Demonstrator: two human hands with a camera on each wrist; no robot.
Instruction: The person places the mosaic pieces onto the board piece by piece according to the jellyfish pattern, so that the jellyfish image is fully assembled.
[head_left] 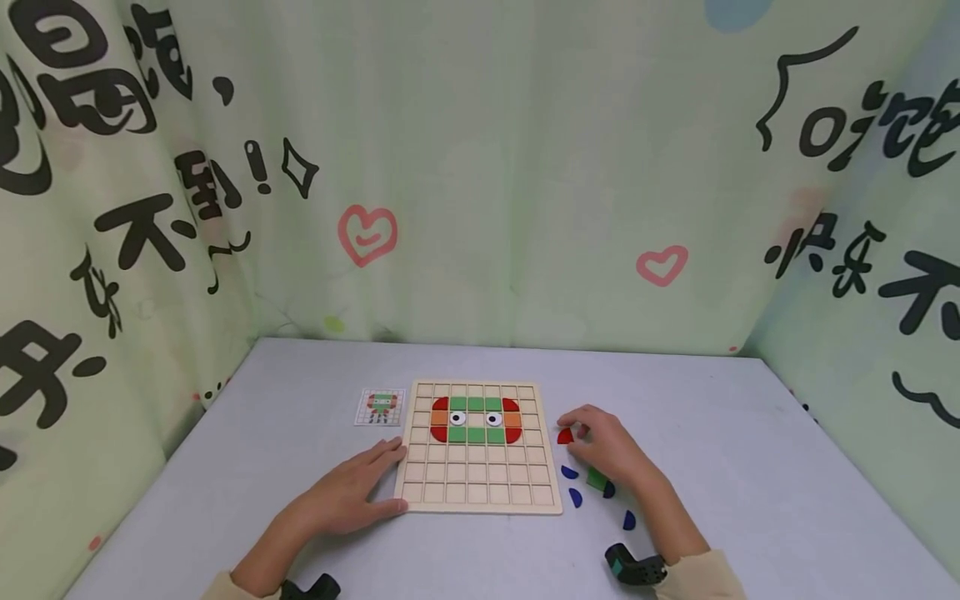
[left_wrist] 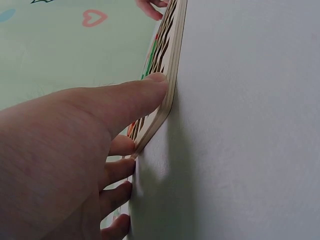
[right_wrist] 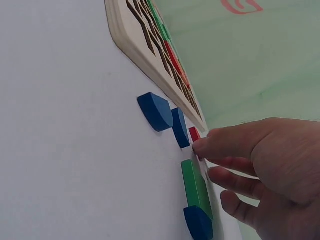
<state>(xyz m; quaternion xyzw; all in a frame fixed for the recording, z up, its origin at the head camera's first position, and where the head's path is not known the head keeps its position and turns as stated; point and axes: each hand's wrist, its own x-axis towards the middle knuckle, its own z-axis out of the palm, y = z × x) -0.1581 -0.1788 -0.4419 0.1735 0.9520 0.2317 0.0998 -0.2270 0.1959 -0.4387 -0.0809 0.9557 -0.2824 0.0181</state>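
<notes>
A square wooden grid board (head_left: 480, 473) lies on the table, with green, orange and red pieces and two eye pieces set in its upper cells. My left hand (head_left: 347, 492) rests at the board's left side, its thumb (left_wrist: 145, 95) on the near corner and its fingers spread along the edge. To the right of the board, my right hand (head_left: 611, 446) has its thumb and index finger at a small red piece with a curved side (head_left: 565, 436), pinching it on the table. The fingers partly cover this piece. Below that hand lies a green block (head_left: 597, 478).
Blue half-round pieces (head_left: 575, 497) lie scattered right of the board, one against the green block. A small pattern card (head_left: 380, 407) lies left of the board. Curtains (head_left: 510, 167) with printed writing and hearts surround the white table (head_left: 300, 367).
</notes>
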